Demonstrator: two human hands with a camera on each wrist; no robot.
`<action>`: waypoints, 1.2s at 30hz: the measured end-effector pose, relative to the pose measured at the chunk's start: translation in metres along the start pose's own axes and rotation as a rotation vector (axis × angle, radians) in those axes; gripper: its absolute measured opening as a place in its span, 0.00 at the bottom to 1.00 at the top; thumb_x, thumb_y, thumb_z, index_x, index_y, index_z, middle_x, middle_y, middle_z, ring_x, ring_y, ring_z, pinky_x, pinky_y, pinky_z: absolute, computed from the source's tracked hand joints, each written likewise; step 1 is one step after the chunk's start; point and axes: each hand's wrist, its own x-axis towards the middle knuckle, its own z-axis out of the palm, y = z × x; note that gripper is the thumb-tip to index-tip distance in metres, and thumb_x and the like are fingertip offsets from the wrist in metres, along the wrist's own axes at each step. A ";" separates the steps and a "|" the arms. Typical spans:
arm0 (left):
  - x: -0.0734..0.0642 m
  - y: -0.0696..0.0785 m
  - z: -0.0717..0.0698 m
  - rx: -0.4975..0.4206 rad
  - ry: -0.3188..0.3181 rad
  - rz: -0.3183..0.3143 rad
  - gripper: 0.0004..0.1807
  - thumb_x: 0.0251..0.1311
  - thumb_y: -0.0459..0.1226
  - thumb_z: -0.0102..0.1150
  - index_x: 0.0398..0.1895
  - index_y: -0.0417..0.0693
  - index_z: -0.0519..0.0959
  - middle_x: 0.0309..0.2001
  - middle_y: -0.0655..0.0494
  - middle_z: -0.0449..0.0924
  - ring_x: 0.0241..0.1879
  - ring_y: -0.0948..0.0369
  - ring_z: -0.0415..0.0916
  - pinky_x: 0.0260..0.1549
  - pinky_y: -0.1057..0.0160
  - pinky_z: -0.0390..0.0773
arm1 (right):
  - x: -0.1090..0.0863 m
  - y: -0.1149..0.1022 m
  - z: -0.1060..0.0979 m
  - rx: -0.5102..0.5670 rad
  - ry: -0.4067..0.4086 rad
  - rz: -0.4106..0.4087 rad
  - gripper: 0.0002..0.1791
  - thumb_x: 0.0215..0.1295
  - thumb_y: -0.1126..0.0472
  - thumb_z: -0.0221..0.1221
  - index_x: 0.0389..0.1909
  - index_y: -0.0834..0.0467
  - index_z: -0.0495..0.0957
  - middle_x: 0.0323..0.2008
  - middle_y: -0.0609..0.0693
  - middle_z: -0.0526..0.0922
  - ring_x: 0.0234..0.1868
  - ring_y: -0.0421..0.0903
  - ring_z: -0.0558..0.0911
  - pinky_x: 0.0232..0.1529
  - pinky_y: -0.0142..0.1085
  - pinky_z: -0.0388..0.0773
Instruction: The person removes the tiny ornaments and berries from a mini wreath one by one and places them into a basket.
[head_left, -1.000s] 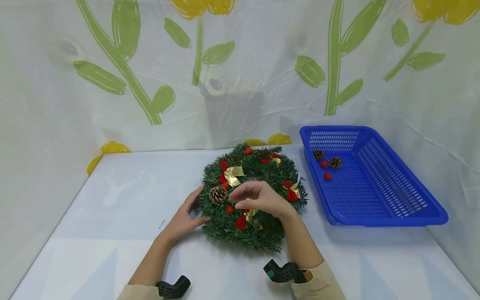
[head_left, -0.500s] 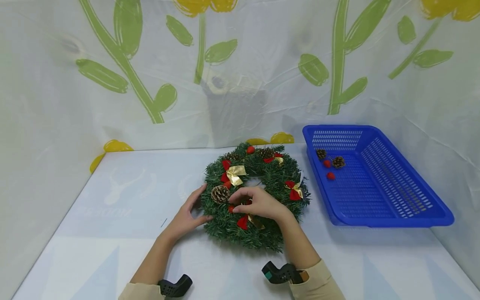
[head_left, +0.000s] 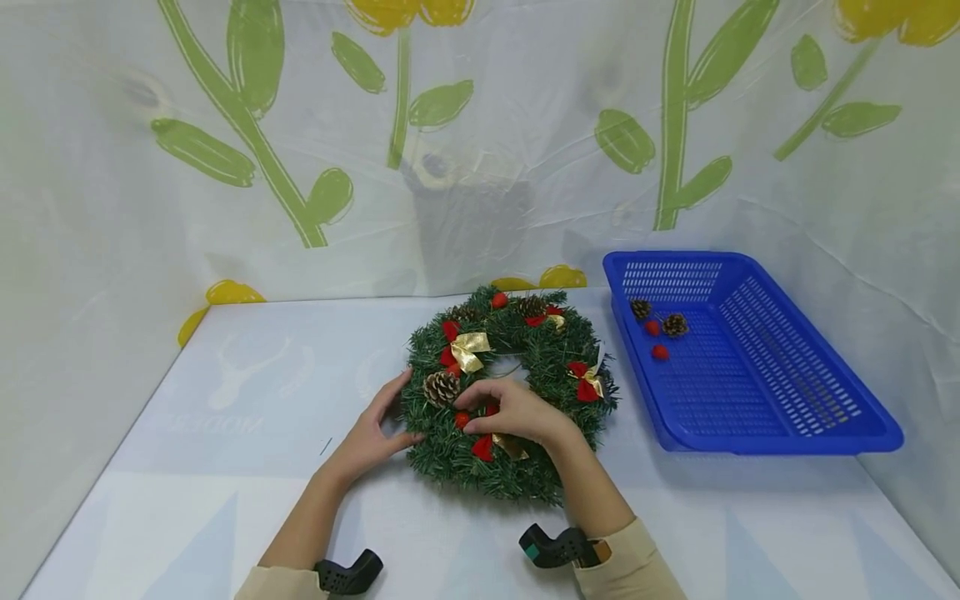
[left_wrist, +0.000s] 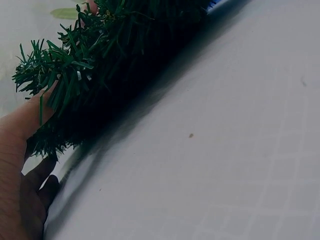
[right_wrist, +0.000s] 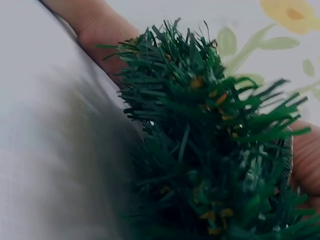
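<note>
A green Christmas wreath (head_left: 517,483) lies on the table, dressed with red-and-gold bows, pine cones and red berries. My left hand (head_left: 373,432) grips its left side, thumb toward the front; in the left wrist view, fingers (left_wrist: 42,175) reach beneath the needles. Over the wreath's front left part, my right hand (head_left: 521,410) pinches a red berry (head_left: 462,419) between thumb and forefinger. Just left of it sits a large pine cone (head_left: 441,388). A red bow (head_left: 483,448) with gold ribbon is partly under the right hand. Needles cover most of the right wrist view.
A blue plastic basket (head_left: 783,443) stands to the right, holding a pine cone (head_left: 674,325), another cone and several red berries (head_left: 660,352). A white cloth with printed flowers hangs behind the table (head_left: 247,500). A dark sliver (head_left: 326,446) lies left of the left hand.
My right hand has come down from above the wreath onto the red berry, its thumb and forefinger drawing together there. The left hand stays on the wreath's left side.
</note>
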 end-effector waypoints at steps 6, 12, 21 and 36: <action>0.000 0.000 -0.001 0.011 -0.003 0.000 0.49 0.52 0.37 0.68 0.75 0.56 0.50 0.73 0.46 0.49 0.71 0.42 0.46 0.66 0.37 0.50 | 0.000 -0.004 0.005 -0.116 0.031 -0.033 0.15 0.60 0.64 0.63 0.49 0.59 0.80 0.45 0.53 0.82 0.23 0.39 0.77 0.32 0.32 0.78; 0.000 -0.001 -0.001 0.012 0.002 0.003 0.50 0.51 0.36 0.68 0.75 0.55 0.51 0.73 0.46 0.50 0.71 0.42 0.46 0.66 0.37 0.50 | 0.001 -0.008 0.010 -0.136 0.058 -0.019 0.13 0.59 0.66 0.63 0.46 0.59 0.81 0.42 0.52 0.83 0.23 0.38 0.77 0.31 0.31 0.78; 0.001 0.003 -0.001 -0.007 -0.004 -0.016 0.50 0.50 0.37 0.68 0.75 0.56 0.50 0.74 0.47 0.48 0.71 0.42 0.45 0.66 0.36 0.49 | -0.003 -0.018 0.003 -0.127 0.067 -0.045 0.13 0.61 0.62 0.62 0.47 0.60 0.80 0.41 0.51 0.82 0.36 0.41 0.78 0.36 0.32 0.77; 0.002 0.002 -0.001 -0.027 -0.008 -0.018 0.50 0.51 0.37 0.68 0.75 0.57 0.50 0.74 0.47 0.48 0.72 0.43 0.44 0.66 0.37 0.49 | -0.013 -0.029 -0.010 -0.070 0.099 -0.192 0.13 0.59 0.62 0.64 0.44 0.61 0.83 0.44 0.53 0.83 0.44 0.43 0.80 0.44 0.38 0.80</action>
